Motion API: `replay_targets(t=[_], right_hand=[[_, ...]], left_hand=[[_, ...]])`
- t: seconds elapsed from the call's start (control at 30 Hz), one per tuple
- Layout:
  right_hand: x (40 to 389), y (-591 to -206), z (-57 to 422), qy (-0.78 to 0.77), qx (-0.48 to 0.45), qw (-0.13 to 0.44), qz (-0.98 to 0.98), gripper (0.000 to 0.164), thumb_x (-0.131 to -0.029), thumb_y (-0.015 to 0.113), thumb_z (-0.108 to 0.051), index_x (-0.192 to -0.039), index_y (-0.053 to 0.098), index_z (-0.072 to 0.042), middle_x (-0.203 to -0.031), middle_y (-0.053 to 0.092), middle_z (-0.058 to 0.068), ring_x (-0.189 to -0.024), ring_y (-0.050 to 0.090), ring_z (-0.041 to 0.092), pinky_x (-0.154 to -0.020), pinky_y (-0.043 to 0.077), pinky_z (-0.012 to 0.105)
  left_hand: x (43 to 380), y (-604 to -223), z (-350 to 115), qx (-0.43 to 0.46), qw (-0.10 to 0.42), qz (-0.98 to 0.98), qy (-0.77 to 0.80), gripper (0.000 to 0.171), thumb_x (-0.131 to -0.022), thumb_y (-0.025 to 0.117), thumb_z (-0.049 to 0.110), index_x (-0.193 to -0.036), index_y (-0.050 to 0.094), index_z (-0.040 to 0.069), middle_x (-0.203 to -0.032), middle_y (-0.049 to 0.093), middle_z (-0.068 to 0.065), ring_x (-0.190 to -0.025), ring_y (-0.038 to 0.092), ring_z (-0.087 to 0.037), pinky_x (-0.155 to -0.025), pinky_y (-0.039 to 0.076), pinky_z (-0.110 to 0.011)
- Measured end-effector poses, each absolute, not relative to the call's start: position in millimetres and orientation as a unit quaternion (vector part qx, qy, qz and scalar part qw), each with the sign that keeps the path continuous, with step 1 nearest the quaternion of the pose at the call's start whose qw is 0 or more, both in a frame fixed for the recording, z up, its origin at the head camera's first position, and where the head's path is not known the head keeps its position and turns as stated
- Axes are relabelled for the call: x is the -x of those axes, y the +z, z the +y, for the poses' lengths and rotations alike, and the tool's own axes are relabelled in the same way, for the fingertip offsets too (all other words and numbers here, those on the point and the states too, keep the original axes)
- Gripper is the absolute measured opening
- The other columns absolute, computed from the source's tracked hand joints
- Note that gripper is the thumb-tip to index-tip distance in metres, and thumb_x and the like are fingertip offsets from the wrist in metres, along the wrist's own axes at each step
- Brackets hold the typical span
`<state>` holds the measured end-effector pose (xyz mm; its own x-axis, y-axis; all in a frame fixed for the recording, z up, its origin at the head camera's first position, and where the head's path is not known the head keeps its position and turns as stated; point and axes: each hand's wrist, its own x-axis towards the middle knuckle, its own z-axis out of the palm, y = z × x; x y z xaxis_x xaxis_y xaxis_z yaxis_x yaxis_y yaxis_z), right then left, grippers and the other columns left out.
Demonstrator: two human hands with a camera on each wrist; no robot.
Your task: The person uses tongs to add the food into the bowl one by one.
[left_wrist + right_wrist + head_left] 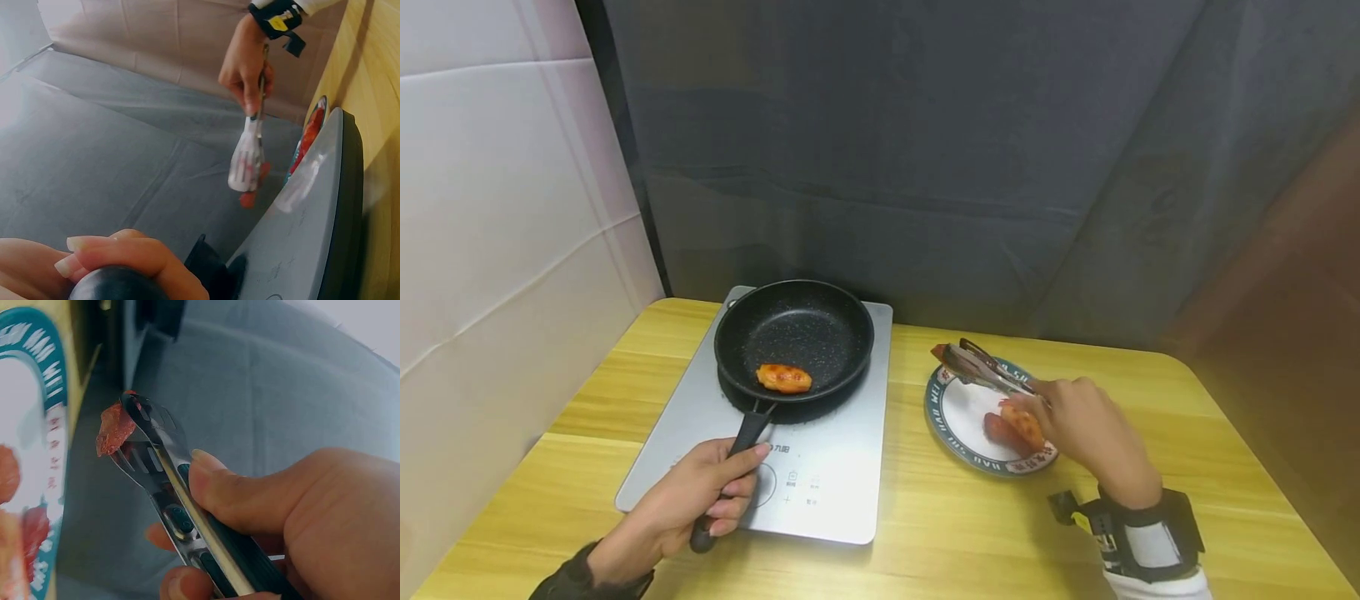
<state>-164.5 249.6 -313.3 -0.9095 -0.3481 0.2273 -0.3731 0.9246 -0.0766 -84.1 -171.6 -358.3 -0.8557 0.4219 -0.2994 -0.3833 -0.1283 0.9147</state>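
Note:
My left hand (703, 492) grips the black handle (750, 433) of a frying pan (805, 333). One browned chicken wing piece (784, 378) lies in the pan near its front rim. At the right, my right hand (1086, 425) holds metal tongs (981, 368) over a plate (958, 412) with a dark green patterned rim. Between the slotted tips of the tongs is a reddish piece of meat (115, 429), held above the plate's far left side. More chicken pieces (1017, 429) lie on the plate, partly covered by my right hand.
The pan stands on a silver induction cooker (842, 475) with touch controls at its front. Both cooker and plate are on a wooden table (925, 533). A dark grey cloth (887, 167) hangs behind, and a pale cloth (512, 208) closes the left side.

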Motion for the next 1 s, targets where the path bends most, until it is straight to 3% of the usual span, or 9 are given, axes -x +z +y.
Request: replay_targets(t=[0.27, 0.57, 1.0], right_hand=[[167, -292, 228, 0.068, -0.217, 0.114, -0.967, 0.027, -0.092, 0.065, -0.030, -0.072, 0.057, -0.014, -0.052, 0.035, -0.004, -0.050, 0.040, 0.016, -0.047, 0.031, 0.030], [169, -281, 213, 0.075, -0.190, 0.079, -0.976, 0.026, -0.094, 0.062, -0.030, -0.098, 0.069, -0.006, -0.056, 0.040, -0.002, -0.055, 0.044, 0.018, -0.048, 0.034, 0.029], [176, -272, 182, 0.081, -0.256, 0.107, -0.957, 0.023, -0.093, 0.065, -0.031, -0.083, 0.064, -0.010, -0.053, 0.031, -0.004, -0.047, 0.033, 0.013, -0.044, 0.027, 0.027]], left_hand=[[83, -358, -172, -0.017, 0.267, 0.606, 0.749, 0.033, -0.100, 0.052, 0.029, -0.089, 0.034, 0.004, -0.061, 0.034, 0.006, -0.044, 0.031, -0.003, -0.038, 0.032, -0.015], [83, -358, -172, -0.016, 0.267, 0.609, 0.747, 0.032, -0.100, 0.051, 0.029, -0.088, 0.035, 0.005, -0.061, 0.034, 0.006, -0.044, 0.031, -0.003, -0.037, 0.031, -0.016], [84, -358, -173, -0.018, 0.270, 0.601, 0.752, 0.032, -0.100, 0.053, 0.028, -0.091, 0.035, 0.004, -0.061, 0.035, 0.006, -0.044, 0.031, -0.003, -0.037, 0.032, -0.015]])
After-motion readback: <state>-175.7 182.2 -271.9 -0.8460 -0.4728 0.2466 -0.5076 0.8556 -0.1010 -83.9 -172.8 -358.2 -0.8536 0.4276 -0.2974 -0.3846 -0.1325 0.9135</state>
